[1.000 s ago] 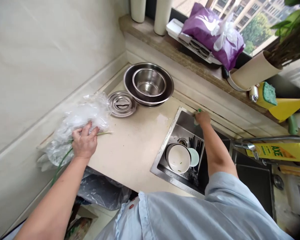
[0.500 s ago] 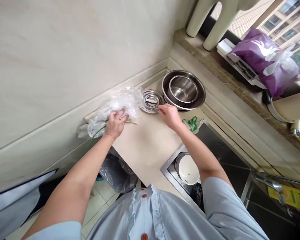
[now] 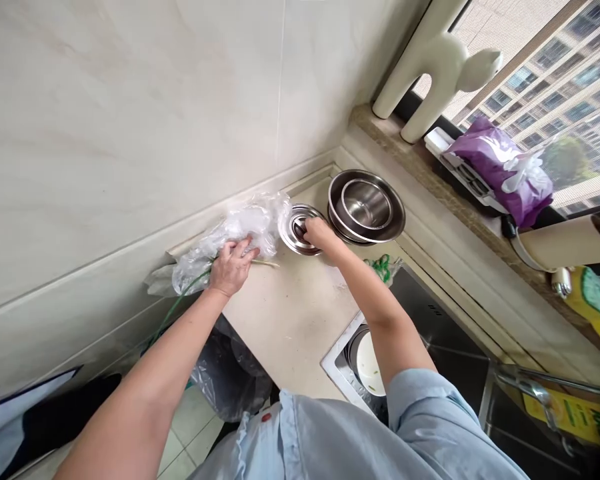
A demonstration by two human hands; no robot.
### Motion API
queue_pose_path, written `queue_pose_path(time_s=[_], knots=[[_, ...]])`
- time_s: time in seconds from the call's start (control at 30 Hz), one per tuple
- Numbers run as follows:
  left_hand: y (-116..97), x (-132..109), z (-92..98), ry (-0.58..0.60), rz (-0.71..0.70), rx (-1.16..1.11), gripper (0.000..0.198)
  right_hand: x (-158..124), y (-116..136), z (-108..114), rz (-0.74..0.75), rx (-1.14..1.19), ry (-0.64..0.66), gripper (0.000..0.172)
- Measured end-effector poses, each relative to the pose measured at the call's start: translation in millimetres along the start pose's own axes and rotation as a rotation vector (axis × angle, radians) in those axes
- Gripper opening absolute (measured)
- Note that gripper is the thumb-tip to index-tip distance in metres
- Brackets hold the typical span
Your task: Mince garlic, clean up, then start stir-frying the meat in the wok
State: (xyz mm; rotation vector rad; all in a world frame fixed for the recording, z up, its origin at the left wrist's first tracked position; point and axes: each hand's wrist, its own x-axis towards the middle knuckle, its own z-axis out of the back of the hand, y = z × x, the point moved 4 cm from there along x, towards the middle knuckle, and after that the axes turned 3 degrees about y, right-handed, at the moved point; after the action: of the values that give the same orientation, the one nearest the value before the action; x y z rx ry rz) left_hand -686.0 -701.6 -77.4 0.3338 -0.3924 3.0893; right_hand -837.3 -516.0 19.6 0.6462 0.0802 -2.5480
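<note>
My left hand (image 3: 233, 265) rests with spread fingers on a crumpled clear plastic bag (image 3: 260, 223) against the wall. A thin green onion (image 3: 266, 263) runs under that hand, its pale end sticking out to the right and its green leaf hanging over the counter edge. My right hand (image 3: 318, 232) is closed at the handle of a round steel pot lid (image 3: 291, 241), which lies on the counter; the fingertips are partly hidden. Right beside the lid stand nested steel bowls (image 3: 399, 213).
A crumpled green net bag (image 3: 380, 267) lies by the sink (image 3: 425, 300), where a white bowl (image 3: 371, 363) sits at the near end. Below the counter's left edge (image 3: 250, 343) hangs a dark bin bag (image 3: 225, 380). A purple package (image 3: 500, 167) stands on the windowsill.
My right hand has moved left from beside the bowls onto the lid's handle. My left hand stays on the plastic bag. The view has shifted slightly.
</note>
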Motion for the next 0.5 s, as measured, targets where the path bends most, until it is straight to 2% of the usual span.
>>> queue_pose_path(time_s=[0.1, 0.17, 0.23, 0.3, 0.4, 0.43, 0.5], knots=[[0.4, 0.1, -0.3, -0.005, 0.008, -0.020, 0.037, -39.2, -13.2, 2.8, 0.027, 0.004, -0.032, 0.017], [0.5, 0.3, -1.2, -0.009, 0.003, -0.029, 0.037, -71.3, -24.9, 14.0, 0.074, 0.092, -0.085, 0.012], [0.7, 0.6, -2.2, -0.015, -0.001, -0.028, 0.037, -99.6, -38.2, 36.4, 0.143, 0.232, -0.177, 0.013], [0.9, 0.7, -3.0, -0.020, -0.006, -0.027, 0.037, -115.6, -55.9, 67.0, 0.157, 0.328, -0.312, 0.018], [1.1, 0.7, -3.3, -0.029, -0.008, -0.027, 0.037, -108.3, -90.8, 109.1, -0.003, 0.237, -0.498, 0.023], [1.0, 0.7, -3.2, -0.029, -0.008, -0.026, 0.037, -98.8, -103.1, 117.4, -0.087, 0.151, -0.514, 0.024], [0.6, 0.7, -2.7, -0.031, -0.009, -0.022, 0.037, -75.1, -124.9, 122.9, -0.239, -0.028, -0.463, 0.023]])
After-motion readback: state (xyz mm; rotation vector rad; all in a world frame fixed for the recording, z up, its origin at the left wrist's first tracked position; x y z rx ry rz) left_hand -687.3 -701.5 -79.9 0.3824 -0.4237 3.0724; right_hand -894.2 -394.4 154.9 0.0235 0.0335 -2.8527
